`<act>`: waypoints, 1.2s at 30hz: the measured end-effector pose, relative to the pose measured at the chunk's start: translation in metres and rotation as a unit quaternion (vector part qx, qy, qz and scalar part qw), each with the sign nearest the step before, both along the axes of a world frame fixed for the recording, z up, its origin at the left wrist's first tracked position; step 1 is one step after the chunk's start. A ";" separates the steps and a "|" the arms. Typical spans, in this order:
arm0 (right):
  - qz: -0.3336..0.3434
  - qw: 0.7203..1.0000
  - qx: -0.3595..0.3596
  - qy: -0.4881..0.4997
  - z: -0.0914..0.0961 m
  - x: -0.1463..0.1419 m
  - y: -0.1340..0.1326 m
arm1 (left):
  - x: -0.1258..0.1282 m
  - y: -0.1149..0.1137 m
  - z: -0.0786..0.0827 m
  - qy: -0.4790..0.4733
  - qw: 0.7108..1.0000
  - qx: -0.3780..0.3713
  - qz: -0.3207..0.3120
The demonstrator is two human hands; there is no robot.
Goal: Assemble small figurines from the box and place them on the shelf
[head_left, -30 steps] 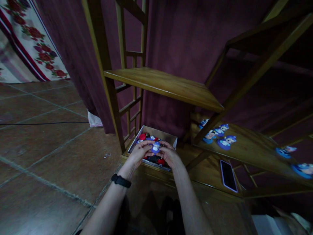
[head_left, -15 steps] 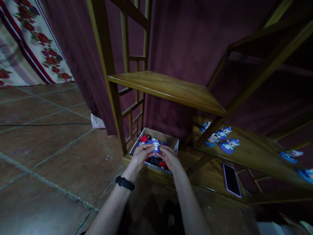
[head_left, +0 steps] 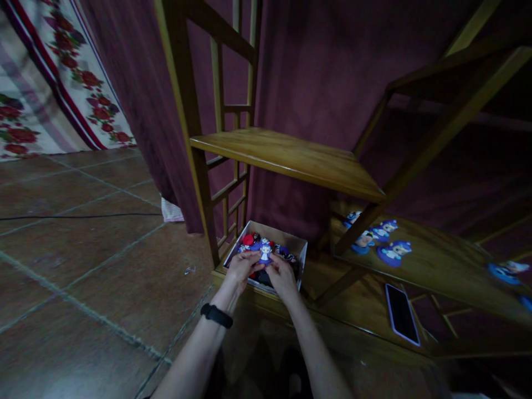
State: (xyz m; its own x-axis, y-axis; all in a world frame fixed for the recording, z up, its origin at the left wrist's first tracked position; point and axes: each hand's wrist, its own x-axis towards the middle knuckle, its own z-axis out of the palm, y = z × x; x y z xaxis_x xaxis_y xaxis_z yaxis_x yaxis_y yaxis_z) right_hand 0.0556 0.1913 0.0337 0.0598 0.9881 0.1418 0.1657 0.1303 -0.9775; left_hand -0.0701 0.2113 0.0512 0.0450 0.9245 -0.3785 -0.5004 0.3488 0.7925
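Between my two hands, above an open cardboard box (head_left: pixel 300 265), is a small purple and white figurine (head_left: pixel 265 252) on a purple base. My left hand (head_left: pixel 241 271), with a black band on the wrist, pinches it from the left side. From the right side the fingers of my right hand (head_left: pixel 283 275) close on it near the base. Under the hands the box holds several more figurines in red, black, purple and white, partly hidden by my fingers. It stands on the lowest board of a wooden shelf unit.
Several figurines (head_left: pixel 394 252) stand on a shelf board at the right. A phone (head_left: pixel 402 313) lies on the lower board. A wooden shelf (head_left: pixel 286 158) juts out above the box, with a lattice side (head_left: pixel 228 188) at left. A black cable (head_left: pixel 83 216) crosses the tiled floor.
The view has shifted slightly, so the scene sits a little lower and further right. Both hands still hold the figurine over the box, and the right hand has turned slightly.
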 end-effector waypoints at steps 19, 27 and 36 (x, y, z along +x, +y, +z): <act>-0.009 0.979 -0.061 0.193 0.007 0.000 -0.012 | -0.005 -0.016 -0.001 -0.072 0.997 -0.011 -0.022; -0.011 0.978 0.024 0.206 0.006 0.007 -0.070 | 0.015 -0.059 0.005 -0.097 0.995 0.011 -0.020; -0.018 0.970 -0.011 0.243 -0.014 0.012 -0.144 | 0.012 -0.136 -0.004 -0.057 0.997 0.035 -0.038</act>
State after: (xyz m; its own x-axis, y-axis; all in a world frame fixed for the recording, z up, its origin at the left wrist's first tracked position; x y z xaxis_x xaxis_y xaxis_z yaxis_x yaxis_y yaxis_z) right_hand 0.0676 0.0473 0.0197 0.1494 0.9865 0.0667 -0.3117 0.1110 -0.9437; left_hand -0.0584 0.0749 0.0473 0.1545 0.9410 -0.3011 -0.5633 0.3343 0.7556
